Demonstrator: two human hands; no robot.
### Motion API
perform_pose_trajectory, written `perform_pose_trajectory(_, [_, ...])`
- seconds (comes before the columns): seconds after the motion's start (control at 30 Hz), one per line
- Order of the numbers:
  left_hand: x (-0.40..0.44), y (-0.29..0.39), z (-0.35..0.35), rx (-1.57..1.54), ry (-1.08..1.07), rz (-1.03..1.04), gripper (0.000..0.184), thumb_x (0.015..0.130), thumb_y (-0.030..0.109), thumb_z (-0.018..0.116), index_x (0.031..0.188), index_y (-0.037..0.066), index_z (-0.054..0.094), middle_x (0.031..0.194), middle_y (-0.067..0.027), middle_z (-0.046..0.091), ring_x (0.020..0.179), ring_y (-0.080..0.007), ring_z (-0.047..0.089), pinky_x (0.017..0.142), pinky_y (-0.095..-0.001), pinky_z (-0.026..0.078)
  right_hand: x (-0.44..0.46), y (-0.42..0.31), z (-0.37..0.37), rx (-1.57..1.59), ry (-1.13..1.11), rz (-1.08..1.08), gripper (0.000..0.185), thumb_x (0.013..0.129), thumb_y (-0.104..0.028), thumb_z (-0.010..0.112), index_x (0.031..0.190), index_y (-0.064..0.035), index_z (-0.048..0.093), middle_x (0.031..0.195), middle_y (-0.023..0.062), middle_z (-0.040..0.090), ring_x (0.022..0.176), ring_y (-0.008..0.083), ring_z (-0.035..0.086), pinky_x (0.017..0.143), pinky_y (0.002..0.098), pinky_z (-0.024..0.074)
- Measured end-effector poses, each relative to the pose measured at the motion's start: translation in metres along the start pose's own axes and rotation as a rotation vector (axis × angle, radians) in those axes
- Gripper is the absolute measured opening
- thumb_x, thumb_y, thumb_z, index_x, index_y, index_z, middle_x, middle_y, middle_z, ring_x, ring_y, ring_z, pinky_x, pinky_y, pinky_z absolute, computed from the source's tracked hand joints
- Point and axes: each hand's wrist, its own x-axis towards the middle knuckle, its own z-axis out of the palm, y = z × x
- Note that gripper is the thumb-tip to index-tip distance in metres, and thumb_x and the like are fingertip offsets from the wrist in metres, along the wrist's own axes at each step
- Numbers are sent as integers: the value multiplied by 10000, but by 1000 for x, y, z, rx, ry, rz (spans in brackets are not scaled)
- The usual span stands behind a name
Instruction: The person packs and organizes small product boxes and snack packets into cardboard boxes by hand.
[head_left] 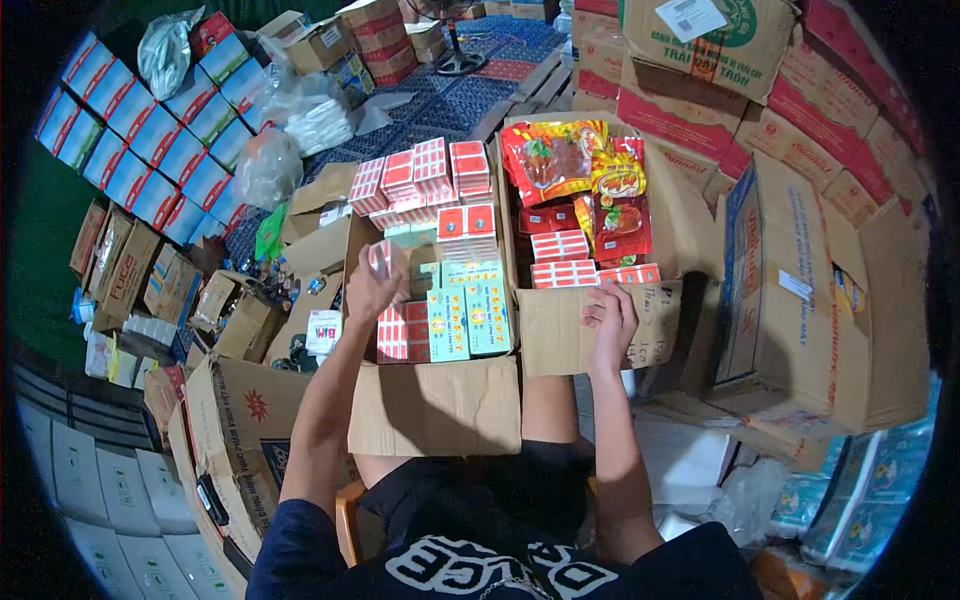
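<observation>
Two open cardboard boxes stand side by side before me. The left box (435, 410) holds stacked red-and-white packs (430, 168) at its far end and mint-green boxes (470, 318) nearer me. Over its left edge, my left hand (372, 288) is closed on a small red-and-white pack (381, 260), slightly blurred. My right hand (610, 322) hangs over the near flap of the right box (640, 345), fingers loosely bent and apart, with nothing in them. Inside that box are red-and-yellow food pouches (550, 160) and more red-and-white packs (562, 246).
Blue-and-white cartons (130, 120) are stacked at the far left. An open carton (790, 290) lies tilted on the right, below piled red-and-brown cartons (690, 120). Another open box (240, 440) stands by my left arm. A fan (460, 60) is at the back.
</observation>
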Motion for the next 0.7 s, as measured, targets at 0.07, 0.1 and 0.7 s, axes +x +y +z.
perform_pose_trajectory(0.07, [-3, -8, -9, -4, 117, 72, 794, 909, 439, 666, 1562, 159, 312, 1283, -295, 592, 1063, -483, 651, 928, -530, 537, -3, -9, 2, -12, 4, -9, 304, 1003, -224, 541, 1242, -49, 611, 1057, 115, 714, 704, 147, 641, 623, 282, 533])
perform_pose_trajectory(0.1, [-1, -16, -3, -1, 163, 109, 786, 904, 413, 676, 1556, 158, 320, 1226, -281, 617, 1029, -484, 655, 889, -529, 551, -1, -2, 0, -20, 14, -3, 299, 1004, -224, 538, 1233, -48, 612, 1053, 114, 714, 701, 143, 638, 616, 278, 526])
perform_pose_trajectory(0.7, [13, -59, 27, 462, -1, 250, 557, 878, 204, 626, 1412, 107, 504, 1328, -240, 506, 1123, -435, 614, 930, -523, 546, -6, -4, 8, 10, 44, 26, 306, 1006, -228, 542, 1233, -36, 612, 1062, 122, 713, 693, 131, 633, 605, 260, 507])
